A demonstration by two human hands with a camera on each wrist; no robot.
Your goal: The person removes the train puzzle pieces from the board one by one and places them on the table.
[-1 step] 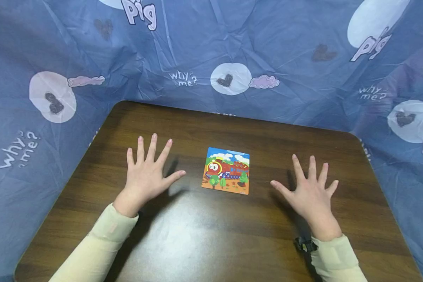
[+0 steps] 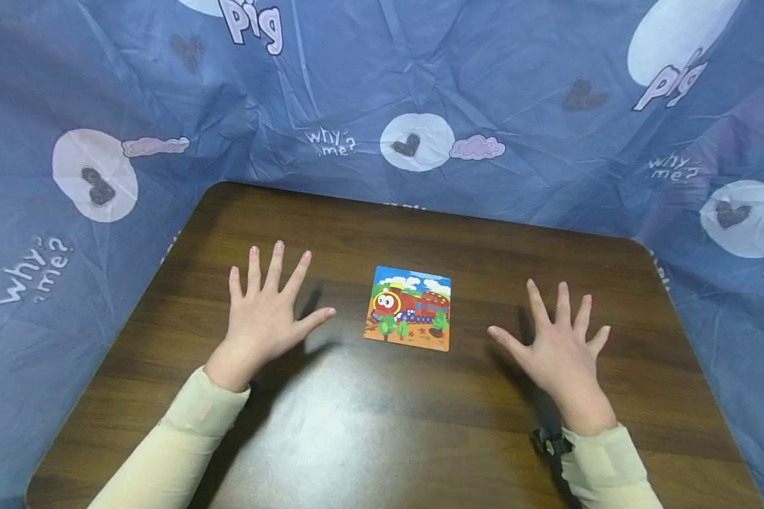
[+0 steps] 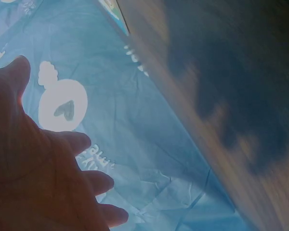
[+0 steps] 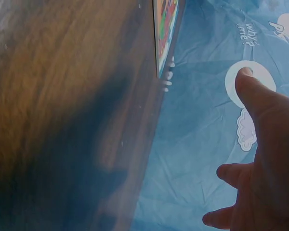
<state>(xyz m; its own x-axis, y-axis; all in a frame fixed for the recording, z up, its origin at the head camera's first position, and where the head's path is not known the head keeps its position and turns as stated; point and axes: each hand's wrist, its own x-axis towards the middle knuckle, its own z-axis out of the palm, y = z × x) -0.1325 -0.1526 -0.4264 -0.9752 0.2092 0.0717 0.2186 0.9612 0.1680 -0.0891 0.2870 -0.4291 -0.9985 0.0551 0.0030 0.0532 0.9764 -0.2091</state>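
A square picture card [image 2: 409,308] with a red cartoon train, green trees and a blue sky lies flat near the middle of the brown table. To its left, my left hand [image 2: 261,318] is raised over the tabletop, fingers spread wide and nothing held. My right hand [image 2: 563,353] hovers on the card's other side, its fingers spread too and holding nothing. Neither hand touches the card. In the left wrist view a corner of the card [image 3: 116,13] shows at the top; the right wrist view catches its edge [image 4: 164,33] as well.
The dark wood-grain table [image 2: 382,424] has rounded far corners. Behind and at both sides hangs a blue cloth [image 2: 516,92] printed with hearts, clouds and lettering. A black band with a small fitting [image 2: 552,442] sits at the right wrist, beside the pale sleeve [image 2: 605,459].
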